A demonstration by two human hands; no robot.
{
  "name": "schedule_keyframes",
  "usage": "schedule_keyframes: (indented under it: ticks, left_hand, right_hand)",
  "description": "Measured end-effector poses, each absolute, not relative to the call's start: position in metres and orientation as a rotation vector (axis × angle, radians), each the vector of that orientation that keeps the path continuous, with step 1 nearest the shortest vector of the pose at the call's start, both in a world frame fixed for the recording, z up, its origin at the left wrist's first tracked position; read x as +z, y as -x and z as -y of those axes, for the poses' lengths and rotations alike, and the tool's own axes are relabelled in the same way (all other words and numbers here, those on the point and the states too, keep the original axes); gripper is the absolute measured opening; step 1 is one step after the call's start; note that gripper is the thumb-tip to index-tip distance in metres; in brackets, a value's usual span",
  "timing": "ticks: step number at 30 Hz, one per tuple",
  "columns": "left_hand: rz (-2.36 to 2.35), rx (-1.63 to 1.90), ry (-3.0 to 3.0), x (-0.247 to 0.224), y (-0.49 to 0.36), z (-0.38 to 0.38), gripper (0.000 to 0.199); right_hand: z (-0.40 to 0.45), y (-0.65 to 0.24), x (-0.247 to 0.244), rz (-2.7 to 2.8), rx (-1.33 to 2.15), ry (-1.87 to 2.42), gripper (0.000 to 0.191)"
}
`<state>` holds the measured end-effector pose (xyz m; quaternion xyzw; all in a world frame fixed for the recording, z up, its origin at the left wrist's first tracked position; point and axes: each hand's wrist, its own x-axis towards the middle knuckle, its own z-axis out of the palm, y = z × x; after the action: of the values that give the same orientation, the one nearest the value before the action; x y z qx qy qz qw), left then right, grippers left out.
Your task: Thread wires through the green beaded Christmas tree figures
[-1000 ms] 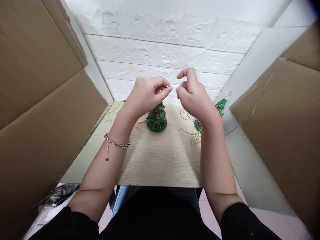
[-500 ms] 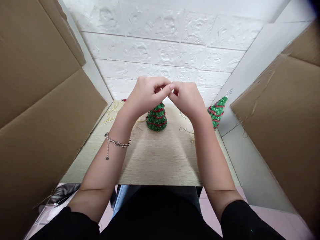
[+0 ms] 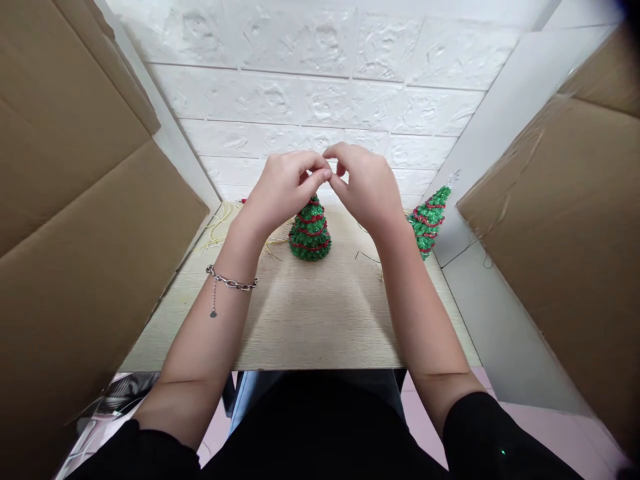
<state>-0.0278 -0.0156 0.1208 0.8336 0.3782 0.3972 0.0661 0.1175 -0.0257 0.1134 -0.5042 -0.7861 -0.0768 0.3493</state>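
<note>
Above a small beaded Christmas tree, my left hand is closed in a pinch of thumb and forefinger. My right hand is bent towards it, its thumb tip close to the left fingertips and its forefinger arched above. Whatever the fingertips hold is too small or hidden to make out. The green tree with red bead garlands stands upright on the wooden table, its top hidden behind my left hand. A second beaded tree with a clear top stands beyond my right forearm, which partly covers it.
Thin yellow wires lie at the table's back left. A dark thin wire lies near my right forearm. Cardboard panels flank the table on both sides, and a white brick-patterned wall closes the back.
Both hands have shifted slightly left in view. My right forefinger has lifted and arched away from the left fingertips, opening a gap between the hands. The trees remain standing.
</note>
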Motion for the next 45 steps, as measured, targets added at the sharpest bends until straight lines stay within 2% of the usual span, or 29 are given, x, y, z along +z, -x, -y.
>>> schedule_keyframes:
  ticks: [8, 14, 30, 45]
  left_hand:
    - [-1.127, 1.097, -2.516, 0.12, 0.026, 0.016, 0.021]
    - [-1.132, 1.094, -2.444, 0.115, 0.025, 0.012, 0.015]
    - [-1.258, 1.096, -2.53, 0.114, 0.025, 0.01, 0.014]
    - [-1.243, 0.996, -2.471, 0.117, 0.034, 0.006, 0.013]
  right_hand:
    - [0.022, -0.119, 0.11, 2.066, -0.162, 1.318, 0.019]
    - [0.022, -0.12, 0.108, 2.049, -0.12, 1.345, 0.012]
    - [0.011, -0.119, 0.1, 2.143, -0.066, 1.323, 0.019]
    - [0.02, -0.115, 0.103, 2.166, 0.217, 1.266, 0.026]
